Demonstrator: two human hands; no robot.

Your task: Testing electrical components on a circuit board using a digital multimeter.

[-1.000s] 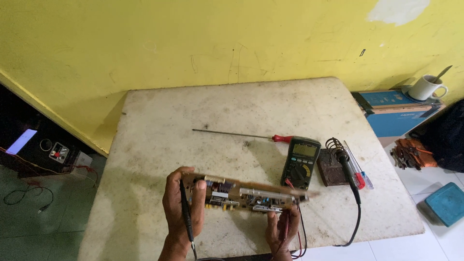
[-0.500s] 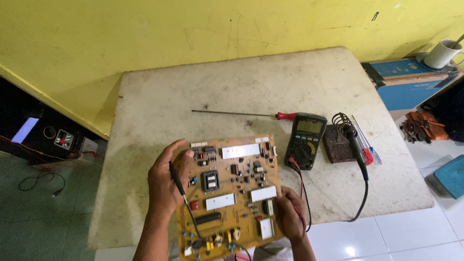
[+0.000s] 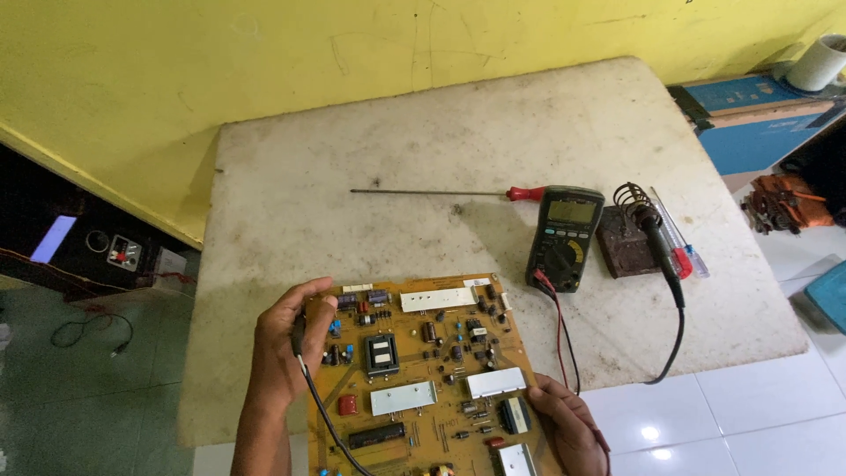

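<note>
From the head camera, looking down: the person holds a large brown circuit board (image 3: 423,379) component-side up over the near edge of the worn white table (image 3: 370,150), tilted toward the eyes, which looks like a way to read the parts. The left hand (image 3: 284,353) is clenched around the board's left edge and also pinches a black probe (image 3: 299,337) against it, its lead (image 3: 328,423) trailing down past the wrist; holding both at once seems to keep the probe ready. The right hand (image 3: 564,421) grasps the board's lower right corner from beneath, thumb on top, steadying the far side.

Just beyond the right hand, a dark multimeter (image 3: 565,236) lies face up, its red and black leads running back toward the board, near enough to glance at. Right of the meter, a soldering iron (image 3: 656,234) rests in its coil stand on a dark block (image 3: 622,251), kept apart from the board. Further out from both hands, a long thin screwdriver with a red handle (image 3: 525,192) lies flat on the table.
</note>
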